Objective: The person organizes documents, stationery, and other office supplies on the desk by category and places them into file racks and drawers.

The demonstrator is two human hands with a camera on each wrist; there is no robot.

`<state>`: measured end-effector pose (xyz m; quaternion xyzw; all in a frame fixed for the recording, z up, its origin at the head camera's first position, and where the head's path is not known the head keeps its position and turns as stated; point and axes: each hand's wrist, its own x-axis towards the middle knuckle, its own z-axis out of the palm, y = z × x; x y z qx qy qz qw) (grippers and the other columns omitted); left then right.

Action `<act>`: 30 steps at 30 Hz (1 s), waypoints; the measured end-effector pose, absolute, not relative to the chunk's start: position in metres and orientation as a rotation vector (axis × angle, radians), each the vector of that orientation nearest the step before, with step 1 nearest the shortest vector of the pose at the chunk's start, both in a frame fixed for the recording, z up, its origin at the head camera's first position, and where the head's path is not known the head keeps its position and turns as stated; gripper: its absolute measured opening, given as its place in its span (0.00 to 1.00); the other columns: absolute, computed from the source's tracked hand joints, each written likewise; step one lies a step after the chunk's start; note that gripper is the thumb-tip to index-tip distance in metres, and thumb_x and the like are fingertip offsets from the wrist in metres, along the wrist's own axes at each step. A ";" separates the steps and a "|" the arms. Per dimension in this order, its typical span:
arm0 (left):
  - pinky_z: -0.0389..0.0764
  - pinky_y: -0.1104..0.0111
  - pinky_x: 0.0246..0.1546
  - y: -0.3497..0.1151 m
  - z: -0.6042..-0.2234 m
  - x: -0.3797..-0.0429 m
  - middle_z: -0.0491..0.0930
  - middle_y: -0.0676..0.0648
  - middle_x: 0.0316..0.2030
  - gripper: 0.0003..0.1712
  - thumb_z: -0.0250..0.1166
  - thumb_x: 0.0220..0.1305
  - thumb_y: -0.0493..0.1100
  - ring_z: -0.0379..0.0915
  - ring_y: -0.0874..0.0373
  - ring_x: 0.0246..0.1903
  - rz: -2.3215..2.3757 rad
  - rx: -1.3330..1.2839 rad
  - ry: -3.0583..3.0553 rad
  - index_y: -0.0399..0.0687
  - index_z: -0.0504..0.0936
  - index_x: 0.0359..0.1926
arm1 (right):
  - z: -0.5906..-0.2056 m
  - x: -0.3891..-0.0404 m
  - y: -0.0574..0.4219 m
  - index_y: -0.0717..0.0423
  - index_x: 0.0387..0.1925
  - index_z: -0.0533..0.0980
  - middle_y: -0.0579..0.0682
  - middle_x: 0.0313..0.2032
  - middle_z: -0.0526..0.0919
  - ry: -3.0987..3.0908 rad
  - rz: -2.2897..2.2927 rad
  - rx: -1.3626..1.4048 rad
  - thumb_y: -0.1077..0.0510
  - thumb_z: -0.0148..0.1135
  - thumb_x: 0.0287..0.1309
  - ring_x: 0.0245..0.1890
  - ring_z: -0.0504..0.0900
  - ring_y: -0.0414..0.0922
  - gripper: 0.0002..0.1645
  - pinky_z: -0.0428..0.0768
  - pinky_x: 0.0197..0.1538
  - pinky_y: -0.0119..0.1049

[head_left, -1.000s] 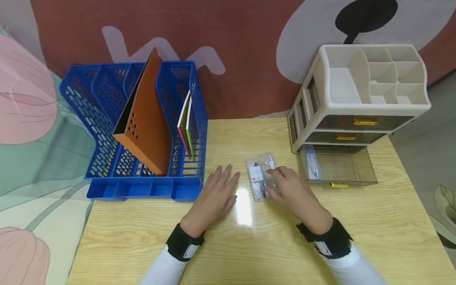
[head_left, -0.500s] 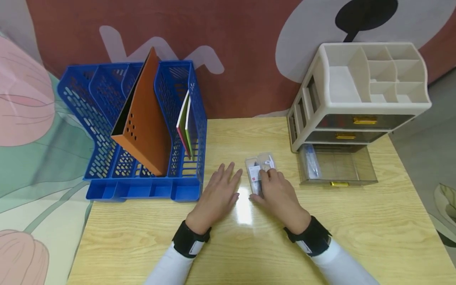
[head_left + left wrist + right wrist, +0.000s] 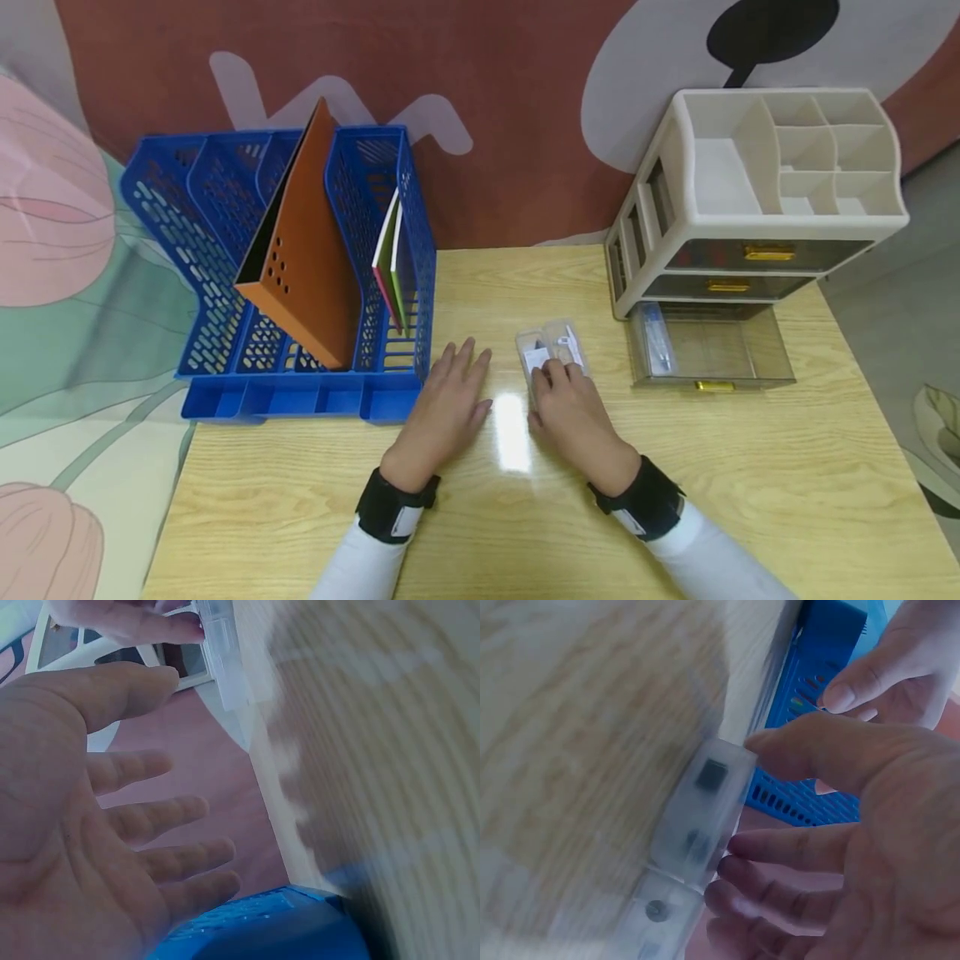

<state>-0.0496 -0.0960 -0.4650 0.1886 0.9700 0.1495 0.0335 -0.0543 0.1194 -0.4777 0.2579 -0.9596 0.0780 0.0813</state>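
In the head view a clear plastic case (image 3: 567, 343) lies unfolded on the table, its two halves side by side. Small items and a white label (image 3: 536, 358) show in its left half. My right hand (image 3: 573, 417) holds that half, its fingers bent over it. The right wrist view has the thumb at one corner of the case (image 3: 705, 802) and the fingertips along its edge; dark small objects show through the plastic. My left hand (image 3: 442, 408) is left of the case, fingers spread and holding nothing. Its palm shows in the left wrist view.
At left stands a blue file rack (image 3: 300, 383) with an orange folder (image 3: 307, 258) and thin booklets (image 3: 393, 267). A white desk organizer (image 3: 795, 221) is at right. Its bottom drawer (image 3: 720, 350) is pulled out, with a clear packet (image 3: 657, 342) inside.
My right hand has moved left from the case's right half onto its left half, thumb and fingers drawing closer together. My left hand has shifted only slightly.
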 end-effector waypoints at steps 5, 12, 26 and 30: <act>0.62 0.43 0.75 -0.101 -0.464 -0.049 0.59 0.35 0.78 0.39 0.66 0.71 0.50 0.54 0.33 0.77 0.487 0.548 2.992 0.44 0.64 0.77 | -0.480 -0.052 0.120 0.66 0.55 0.82 0.65 0.52 0.82 -2.840 0.280 0.830 0.54 0.81 0.44 0.46 0.80 0.62 0.36 0.84 0.44 0.49; 0.63 0.44 0.75 -0.102 -0.464 -0.048 0.60 0.34 0.77 0.40 0.68 0.70 0.48 0.55 0.33 0.77 0.487 0.557 2.992 0.44 0.64 0.77 | -0.479 -0.050 0.123 0.57 0.61 0.81 0.67 0.61 0.78 -2.895 0.356 0.883 0.58 0.81 0.46 0.49 0.81 0.61 0.36 0.85 0.48 0.50; 0.63 0.45 0.75 -0.100 -0.471 -0.047 0.61 0.34 0.77 0.44 0.76 0.62 0.44 0.57 0.33 0.76 0.416 0.686 2.953 0.43 0.67 0.76 | -0.483 -0.050 0.129 0.50 0.62 0.80 0.60 0.63 0.79 -2.797 0.431 1.182 0.74 0.70 0.53 0.54 0.82 0.58 0.34 0.87 0.53 0.49; 0.65 0.47 0.74 -0.099 -0.475 -0.046 0.64 0.35 0.75 0.43 0.76 0.60 0.42 0.59 0.36 0.75 0.397 0.733 2.933 0.40 0.69 0.74 | -0.484 -0.052 0.133 0.50 0.59 0.81 0.58 0.64 0.79 -2.772 0.450 1.228 0.74 0.69 0.53 0.57 0.82 0.56 0.32 0.85 0.57 0.49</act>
